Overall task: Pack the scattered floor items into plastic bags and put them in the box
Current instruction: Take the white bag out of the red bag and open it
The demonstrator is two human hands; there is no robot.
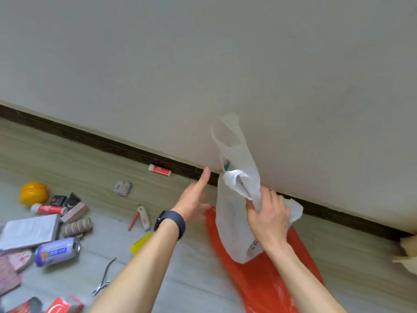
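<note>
My right hand [267, 216] grips the gathered neck of a white plastic bag [232, 222] that hangs upright above the floor, its handles sticking up toward the wall. Something teal shows inside near the top. My left hand [194, 197], with a dark watch on the wrist, is held flat with straight fingers just left of the bag and holds nothing. An orange-red plastic bag [266, 279] lies flat on the floor under the white one. A corner of the cardboard box [408, 251] shows at the right edge.
Scattered on the floor at left: a yellow round container [33, 192], a red-white tube [48, 208], a can [57, 251], a white packet [29, 230], a box cutter [143, 216], pliers [105, 277], a yellow card [141, 242], a small tin [123, 188]. Another tube [159, 170] lies by the baseboard.
</note>
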